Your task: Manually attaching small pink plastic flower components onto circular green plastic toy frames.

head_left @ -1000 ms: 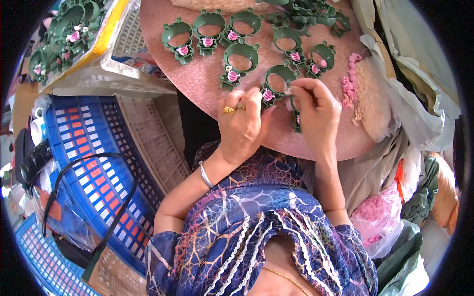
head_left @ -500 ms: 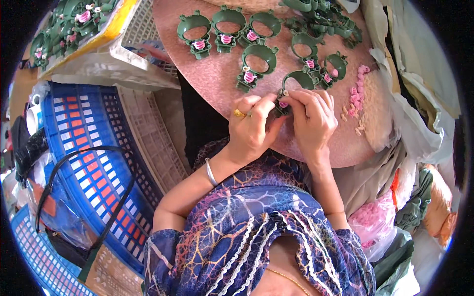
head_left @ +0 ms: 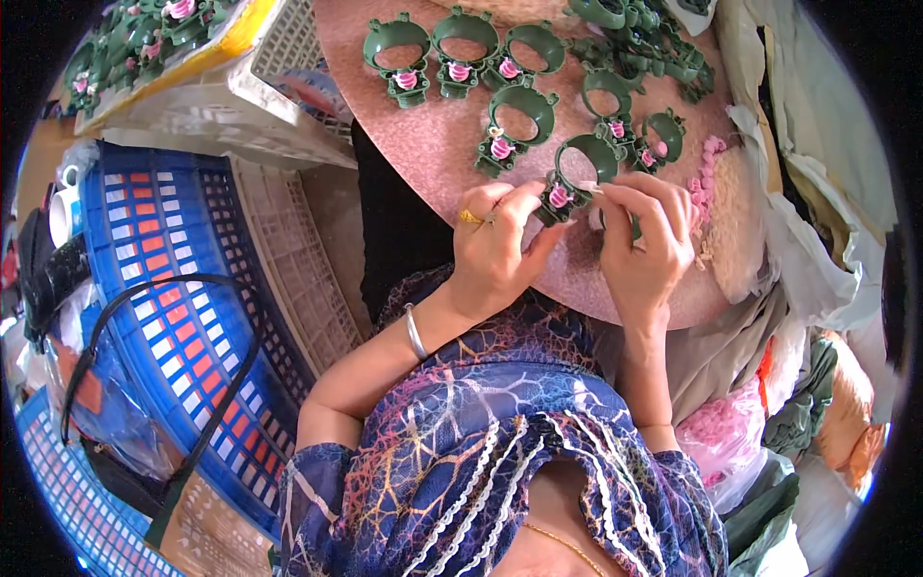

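My left hand [head_left: 495, 240] pinches the lower end of a green ring-shaped ornament [head_left: 594, 154] at the near part of the round table. A pink rose [head_left: 560, 196] sits on that ornament, just below its ring. Close by on the right, my right hand [head_left: 649, 245] has its thumb and forefinger together beside the ornament. A tiny pale bit shows at those fingertips, too small to name. Something dark green shows between the fingers of this hand, mostly hidden. Several similar green ornaments [head_left: 524, 111] with pink roses lie just beyond my hands.
On the pink mottled table [head_left: 423, 159], small pink roses [head_left: 707, 183] lie at the right beside a pale beige heap [head_left: 738, 212]. Green ornaments are piled at the far right. A white crate [head_left: 274, 96] stands left, above a blue basket [head_left: 159, 260]. A pink-filled bag [head_left: 726, 433] is at right.
My right hand has drawn back to the right, off the ornament, uncovering its pink rose. My left hand keeps its hold. The whole view has shifted slightly.
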Demonstrator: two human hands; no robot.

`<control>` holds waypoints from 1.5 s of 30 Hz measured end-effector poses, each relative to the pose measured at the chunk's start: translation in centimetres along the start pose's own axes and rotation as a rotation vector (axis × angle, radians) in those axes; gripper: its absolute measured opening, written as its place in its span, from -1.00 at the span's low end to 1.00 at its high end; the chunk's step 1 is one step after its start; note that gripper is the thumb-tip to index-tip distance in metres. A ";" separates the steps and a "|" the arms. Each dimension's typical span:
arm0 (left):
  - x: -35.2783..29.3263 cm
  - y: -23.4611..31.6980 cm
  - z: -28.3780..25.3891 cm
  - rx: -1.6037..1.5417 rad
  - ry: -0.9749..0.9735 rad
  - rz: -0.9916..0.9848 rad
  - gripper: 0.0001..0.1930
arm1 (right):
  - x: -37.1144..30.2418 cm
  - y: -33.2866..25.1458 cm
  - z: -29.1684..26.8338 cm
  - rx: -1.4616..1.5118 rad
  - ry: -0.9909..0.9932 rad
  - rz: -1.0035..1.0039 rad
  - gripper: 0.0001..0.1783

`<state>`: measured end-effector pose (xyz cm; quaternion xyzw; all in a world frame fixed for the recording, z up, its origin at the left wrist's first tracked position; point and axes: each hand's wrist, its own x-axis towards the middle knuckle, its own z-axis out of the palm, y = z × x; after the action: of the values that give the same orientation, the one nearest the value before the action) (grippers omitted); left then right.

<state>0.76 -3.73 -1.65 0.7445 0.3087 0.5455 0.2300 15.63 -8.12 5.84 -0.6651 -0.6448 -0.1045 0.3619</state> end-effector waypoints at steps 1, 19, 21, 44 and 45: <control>-0.1 0.0 0.0 0.001 0.001 0.000 -0.44 | -0.1 -0.1 -0.4 -0.041 -0.010 0.015 -0.79; 0.0 -0.2 -0.4 0.121 -0.027 0.181 -0.44 | -1.3 -3.0 -0.5 -0.096 -0.084 0.217 -0.87; 0.1 -0.2 -0.4 0.127 -0.018 0.191 -0.44 | -1.2 -3.2 -0.6 -0.095 -0.096 0.231 -0.88; 0.2 -0.2 -1.0 -0.005 0.010 0.199 -0.53 | -2.1 -1.9 0.7 0.430 -0.098 0.472 -0.72; 0.4 0.0 -1.2 0.005 0.003 0.192 -0.52 | -2.2 -1.8 0.8 0.328 -0.054 0.327 -0.75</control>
<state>-0.26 -3.45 -1.00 0.7706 0.2375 0.5652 0.1743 13.34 -9.52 4.60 -0.6956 -0.5462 0.0796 0.4598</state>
